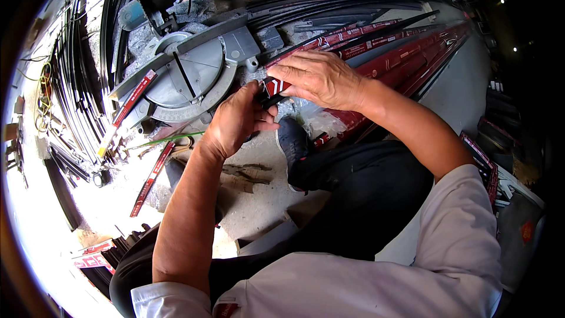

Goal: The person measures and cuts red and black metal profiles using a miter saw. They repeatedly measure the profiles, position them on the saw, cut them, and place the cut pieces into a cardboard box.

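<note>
"Two grips?"
"Yes, I see left hand [233, 119] and right hand [322, 78] pinching the red strip [274, 86] beside the saw base [239, 47]."
"Step?"
"Working its end, I'd judge; next calls for a steady grip."

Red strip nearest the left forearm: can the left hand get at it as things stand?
Probably yes: nothing visible covers the red strip, though the left hand seems occupied with the chevron-marked piece.

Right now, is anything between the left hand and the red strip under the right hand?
Nothing visible: the left hand seems to grip the end of the strip; the right hand covers part of it.
</note>
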Demonstrator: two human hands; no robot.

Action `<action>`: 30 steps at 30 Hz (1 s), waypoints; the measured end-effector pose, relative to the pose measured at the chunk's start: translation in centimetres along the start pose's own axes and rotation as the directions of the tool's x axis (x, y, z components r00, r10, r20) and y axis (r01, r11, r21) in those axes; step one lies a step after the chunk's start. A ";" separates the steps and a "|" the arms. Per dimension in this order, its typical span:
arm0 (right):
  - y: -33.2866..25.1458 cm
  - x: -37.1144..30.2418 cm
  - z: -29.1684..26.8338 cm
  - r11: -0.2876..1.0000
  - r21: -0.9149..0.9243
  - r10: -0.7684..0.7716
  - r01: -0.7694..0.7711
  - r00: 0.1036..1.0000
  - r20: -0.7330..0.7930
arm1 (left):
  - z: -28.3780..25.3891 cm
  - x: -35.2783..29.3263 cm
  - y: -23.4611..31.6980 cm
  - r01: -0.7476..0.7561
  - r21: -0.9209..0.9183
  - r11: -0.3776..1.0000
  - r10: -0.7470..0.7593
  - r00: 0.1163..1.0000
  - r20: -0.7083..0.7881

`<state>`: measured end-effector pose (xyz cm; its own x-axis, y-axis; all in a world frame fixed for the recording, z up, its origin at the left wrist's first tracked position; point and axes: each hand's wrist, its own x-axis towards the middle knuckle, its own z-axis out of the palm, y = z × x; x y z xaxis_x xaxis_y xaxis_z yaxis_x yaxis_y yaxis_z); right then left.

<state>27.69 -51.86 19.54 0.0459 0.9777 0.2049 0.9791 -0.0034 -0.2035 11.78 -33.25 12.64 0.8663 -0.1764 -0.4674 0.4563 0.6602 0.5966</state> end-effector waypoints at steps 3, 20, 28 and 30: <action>-0.4 0.3 -0.1 0.999 0.028 -0.016 0.016 1.000 0.018 | -0.2 0.0 -0.4 0.014 -0.018 1.000 -0.014 1.000 0.009; 0.1 -1.6 0.6 0.978 0.196 0.061 -0.077 0.994 0.086 | 2.6 -0.6 0.1 -0.038 0.369 0.929 0.073 0.994 -0.079; -0.7 -2.1 -0.3 0.947 0.285 0.118 -0.147 0.986 0.117 | 4.6 -1.6 -0.4 -0.147 0.581 0.801 0.205 0.978 -0.035; -0.2 -2.6 0.1 0.938 0.298 0.140 -0.174 0.981 0.131 | 4.5 -1.6 -0.6 -0.149 0.581 0.800 0.205 0.978 -0.030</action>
<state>27.33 -54.40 18.99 0.1564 0.9866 0.0469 0.8517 -0.1106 -0.5123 11.06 -36.66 15.98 0.9348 -0.0155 -0.3548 0.3537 0.1299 0.9263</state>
